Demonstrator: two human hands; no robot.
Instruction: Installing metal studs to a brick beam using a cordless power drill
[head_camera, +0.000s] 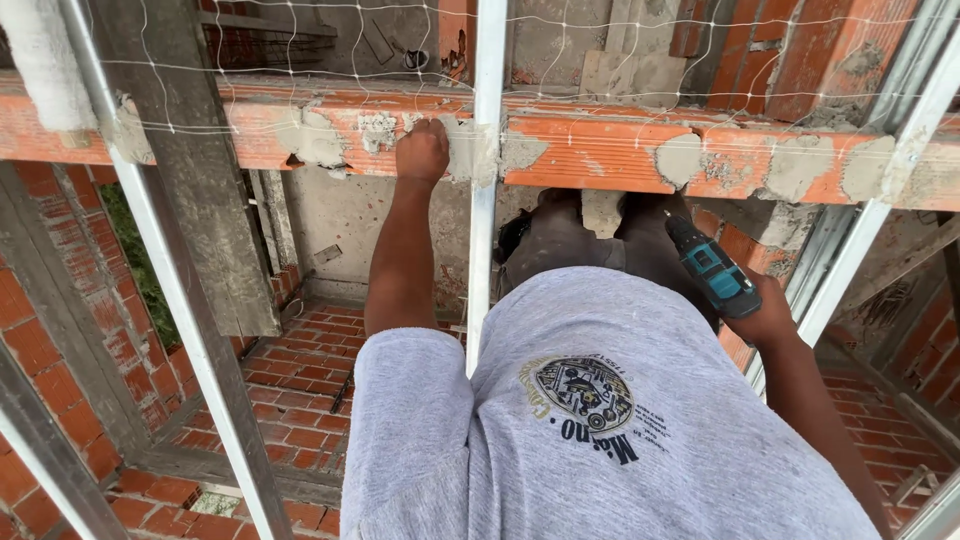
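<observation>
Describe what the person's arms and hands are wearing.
Both arms come out of short grey T-shirt sleeves that end near the elbow; the forearms are bare. The left hand and right hand wear no gloves. No watch, band or ring shows. The shirt carries a round printed emblem.

Teal-and-black cordless drill (712, 268), tilted, beside grey shirt

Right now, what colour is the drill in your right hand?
Teal and black drill, seen in the head view.
</observation>
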